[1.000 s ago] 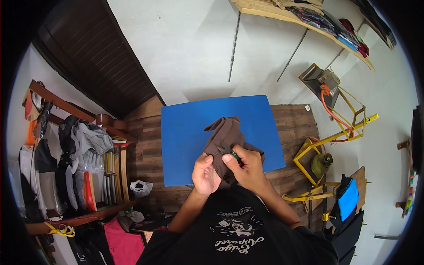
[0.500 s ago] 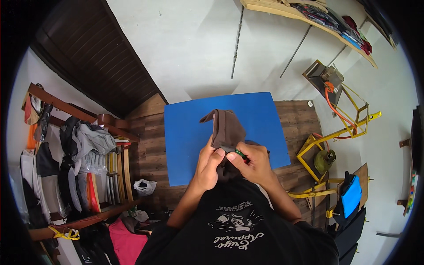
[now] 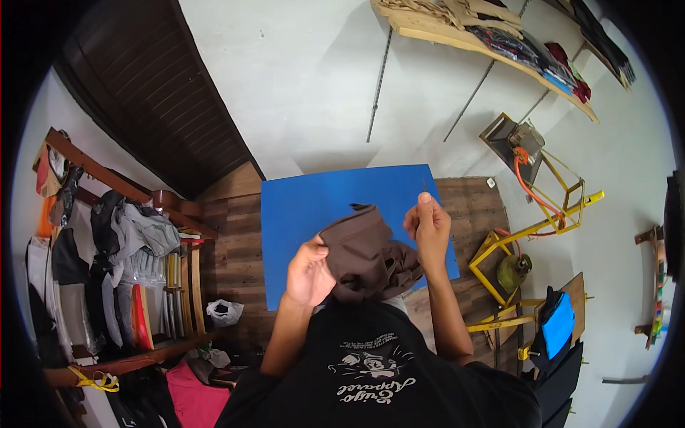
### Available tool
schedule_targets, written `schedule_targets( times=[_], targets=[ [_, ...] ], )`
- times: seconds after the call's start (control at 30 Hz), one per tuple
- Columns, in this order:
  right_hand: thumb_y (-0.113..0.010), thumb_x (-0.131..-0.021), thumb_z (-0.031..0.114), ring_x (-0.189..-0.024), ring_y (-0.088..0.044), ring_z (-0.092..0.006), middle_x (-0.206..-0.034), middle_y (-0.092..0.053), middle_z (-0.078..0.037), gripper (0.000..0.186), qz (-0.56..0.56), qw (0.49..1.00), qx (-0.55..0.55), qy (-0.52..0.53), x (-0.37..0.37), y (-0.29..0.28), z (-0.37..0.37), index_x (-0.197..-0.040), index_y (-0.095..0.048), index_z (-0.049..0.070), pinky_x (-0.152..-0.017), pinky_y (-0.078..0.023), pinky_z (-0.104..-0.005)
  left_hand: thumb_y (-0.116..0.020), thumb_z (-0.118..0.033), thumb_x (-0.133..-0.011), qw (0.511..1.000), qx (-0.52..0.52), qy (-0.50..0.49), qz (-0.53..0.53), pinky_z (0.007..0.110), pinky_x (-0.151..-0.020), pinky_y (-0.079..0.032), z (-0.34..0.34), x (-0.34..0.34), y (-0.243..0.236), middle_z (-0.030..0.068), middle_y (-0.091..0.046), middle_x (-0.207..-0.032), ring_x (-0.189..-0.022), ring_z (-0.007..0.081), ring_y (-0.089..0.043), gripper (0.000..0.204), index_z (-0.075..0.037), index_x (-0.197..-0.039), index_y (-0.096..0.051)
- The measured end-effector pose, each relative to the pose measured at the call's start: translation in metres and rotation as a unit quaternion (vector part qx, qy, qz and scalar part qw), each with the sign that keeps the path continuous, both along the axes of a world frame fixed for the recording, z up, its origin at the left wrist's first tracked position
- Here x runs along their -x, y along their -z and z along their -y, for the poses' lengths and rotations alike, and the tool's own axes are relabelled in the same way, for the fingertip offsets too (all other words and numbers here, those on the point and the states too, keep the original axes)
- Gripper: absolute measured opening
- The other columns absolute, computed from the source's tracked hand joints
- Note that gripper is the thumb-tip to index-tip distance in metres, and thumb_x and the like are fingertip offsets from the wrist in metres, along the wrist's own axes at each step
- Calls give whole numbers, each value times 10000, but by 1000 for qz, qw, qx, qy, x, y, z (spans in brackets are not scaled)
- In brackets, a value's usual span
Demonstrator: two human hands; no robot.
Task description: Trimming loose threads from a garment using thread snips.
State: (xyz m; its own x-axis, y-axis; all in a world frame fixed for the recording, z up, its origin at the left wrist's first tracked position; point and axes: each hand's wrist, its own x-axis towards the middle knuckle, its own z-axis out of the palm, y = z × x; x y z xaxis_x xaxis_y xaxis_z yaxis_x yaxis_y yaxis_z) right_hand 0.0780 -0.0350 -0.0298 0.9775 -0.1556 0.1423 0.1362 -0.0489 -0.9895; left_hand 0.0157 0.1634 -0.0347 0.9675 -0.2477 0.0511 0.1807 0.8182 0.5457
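L fingers (image 3: 319, 251) grip cloth (image 3: 364, 250) over blue mat (image 3: 314, 207); I see R hand (image 3: 427, 227) now lifted off cloth, fingertips pinched, holding what—can't tell.

bare blue mat (image 3: 314, 207) ahead, yellow frame (image 3: 531, 228) right

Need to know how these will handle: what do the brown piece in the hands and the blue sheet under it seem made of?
Brown piece: soft matte cloth, judging by its limp folds and bunching. Blue sheet: flat, smooth and matte with crisp straight edges, perhaps paper, card or plastic; the view cannot settle which.
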Motion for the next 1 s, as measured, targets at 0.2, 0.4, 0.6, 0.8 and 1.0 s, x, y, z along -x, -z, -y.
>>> schedule_targets(
  times=[0.2, 0.4, 0.6, 0.8, 1.0],
  targets=[
    [-451, -959, 538, -977, -611, -190, -1092, -648, -117, 568, -324, 889, -265, -188, -14, 54, 1, -1068, -630, 11, -884, -495, -327, -397, -158, -851, 989, 133, 66, -11, 409, -1067, -356, -5, 4, 10, 199, -514, -1331, -1237, 289, -495, 495, 73, -1285, -457],
    [-723, -839, 193, -830, -548, -98, -900, -564, 17, 236, -149, 927, -270, -214, 2, 49, 33, -978, -552, 110, -781, -455, -248, -427, -110, -890, 976, -171, -132, -6, 312, -982, -379, 11, -31, 1, 123, -587, -1126, -1089, 172, -526, 351, 67, -1176, -528],
    [-595, -903, 36, -745, -515, -85, -797, -518, 12, 286, 43, 891, -417, -173, -2, -31, 40, -778, -367, 156, -733, -449, -249, -655, -216, -881, 796, -463, -296, 255, 342, -576, -450, 71, -65, -26, 107, -581, -852, -698, 192, -575, 291, -33, -1000, -463],
    [-588, -917, 86, -819, -573, -123, -872, -570, -13, 161, 35, 946, -321, -6, 19, -111, 79, -833, -458, 129, -759, -476, -282, -775, -174, -730, 726, -612, -198, 246, 427, -740, -498, 91, -48, 5, 160, -610, -1024, -915, 382, -625, 590, -47, -1168, -400],
    [-529, -954, 86, -797, -584, -130, -904, -560, -31, 35, 189, 937, -271, -111, 23, -167, 138, -974, -523, 58, -749, -512, -290, -631, -19, -697, 646, -742, -115, 135, 469, -750, -467, 53, -44, 24, 139, -565, -989, -911, 401, -585, 391, -83, -1048, -472]
  ],
)
